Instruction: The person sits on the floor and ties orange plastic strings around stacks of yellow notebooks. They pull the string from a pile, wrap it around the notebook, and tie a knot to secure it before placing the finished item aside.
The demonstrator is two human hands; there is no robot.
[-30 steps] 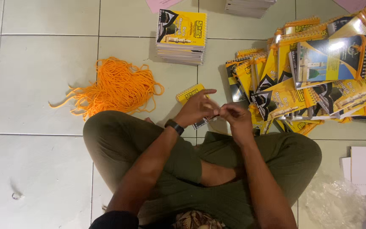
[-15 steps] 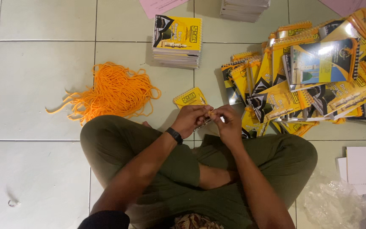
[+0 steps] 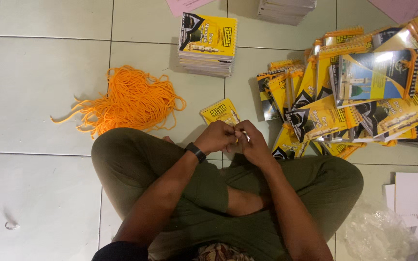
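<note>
The small yellow booklet (image 3: 221, 112) sits on the tiled floor (image 3: 35, 87) just beyond the person's crossed legs, its near edge tucked under the two hands, which meet directly over it. The left hand (image 3: 217, 137), with a dark wristband (image 3: 196, 152), and the right hand (image 3: 252, 142) have their fingers pressed together on something thin and pale at the booklet's spiral edge; whether that is a bit of cord or the binding itself cannot be told. The booklet looks light and thin, its cover glossy and probably a little slippery, its pages easily bent; the stiffest hold would likely be along the spiral spine, with a pinch at a corner likely to crease it. Left of the booklet and a little farther off lies a loose heap of orange cords (image 3: 129, 99), soft and limp, apt to tangle. Right of the booklet spreads a jumbled pile of like booklets (image 3: 354, 96), some with orange loops. Beyond the booklet stands a neat stack (image 3: 207, 43) of the same kind, and farther still a grey stack (image 3: 286, 9).
</note>
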